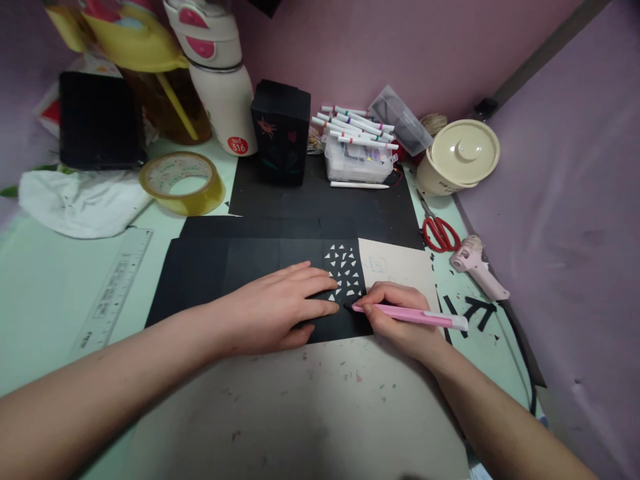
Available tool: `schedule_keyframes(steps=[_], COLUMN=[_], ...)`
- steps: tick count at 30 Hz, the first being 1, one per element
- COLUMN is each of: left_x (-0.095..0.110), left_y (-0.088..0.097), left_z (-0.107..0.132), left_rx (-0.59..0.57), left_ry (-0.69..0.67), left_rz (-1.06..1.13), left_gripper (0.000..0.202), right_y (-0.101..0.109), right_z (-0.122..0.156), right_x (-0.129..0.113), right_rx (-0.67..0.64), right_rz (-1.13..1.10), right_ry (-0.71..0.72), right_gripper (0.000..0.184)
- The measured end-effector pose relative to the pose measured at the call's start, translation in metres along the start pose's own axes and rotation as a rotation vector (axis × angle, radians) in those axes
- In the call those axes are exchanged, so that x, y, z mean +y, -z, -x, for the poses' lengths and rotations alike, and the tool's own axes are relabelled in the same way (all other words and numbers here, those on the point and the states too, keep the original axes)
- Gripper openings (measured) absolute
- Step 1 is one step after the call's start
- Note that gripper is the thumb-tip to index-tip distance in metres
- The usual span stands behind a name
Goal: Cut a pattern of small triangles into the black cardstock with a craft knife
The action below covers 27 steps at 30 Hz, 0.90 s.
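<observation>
A folded strip of black paper [215, 273] lies across the table, with small triangular holes [345, 270] cut near its right end. My left hand [277, 310] lies flat on the paper, fingers stretched out beside the cut-outs. My right hand [400, 320] is closed round a pink craft knife [415, 316], gripped like a pen. The knife's tip touches the paper just below the triangles.
A beige cutting board [400, 263] lies under the paper. Red scissors [440, 230] and a pink glue gun [475, 263] lie at the right. A marker box [357, 150], black box [280, 130], tape roll [181, 181], ruler [113, 293] and lidded pot [463, 153] stand around.
</observation>
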<state>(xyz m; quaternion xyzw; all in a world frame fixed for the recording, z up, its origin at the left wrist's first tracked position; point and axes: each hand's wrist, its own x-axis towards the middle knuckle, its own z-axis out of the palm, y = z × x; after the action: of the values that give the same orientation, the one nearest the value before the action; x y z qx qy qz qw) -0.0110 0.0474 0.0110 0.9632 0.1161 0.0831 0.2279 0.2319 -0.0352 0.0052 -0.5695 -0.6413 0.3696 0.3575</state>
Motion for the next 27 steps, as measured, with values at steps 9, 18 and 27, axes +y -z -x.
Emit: schedule_keyframes(steps=[9,18,27], left_x=[-0.0009,-0.0003,0.0001], left_y=[-0.0012,-0.0005,0.0001], left_z=[0.0000,0.0004,0.0013], left_rx=[-0.004,0.006,-0.017], left_ry=[0.003,-0.002,0.004], left_rz=[0.010,0.018,-0.001], left_gripper=[0.044,0.044,0.044], right_y=[0.0018,0.0000,0.0000], right_z=[0.0013,0.0010,0.0008], right_x=[0.0063,0.0042,0.0052], right_rx=[-0.036,-0.021,-0.034], right_rz=[-0.004,-0.018,-0.016], right_ry=[0.059,0.091,0.116], right_gripper=[0.012,0.013,0.013])
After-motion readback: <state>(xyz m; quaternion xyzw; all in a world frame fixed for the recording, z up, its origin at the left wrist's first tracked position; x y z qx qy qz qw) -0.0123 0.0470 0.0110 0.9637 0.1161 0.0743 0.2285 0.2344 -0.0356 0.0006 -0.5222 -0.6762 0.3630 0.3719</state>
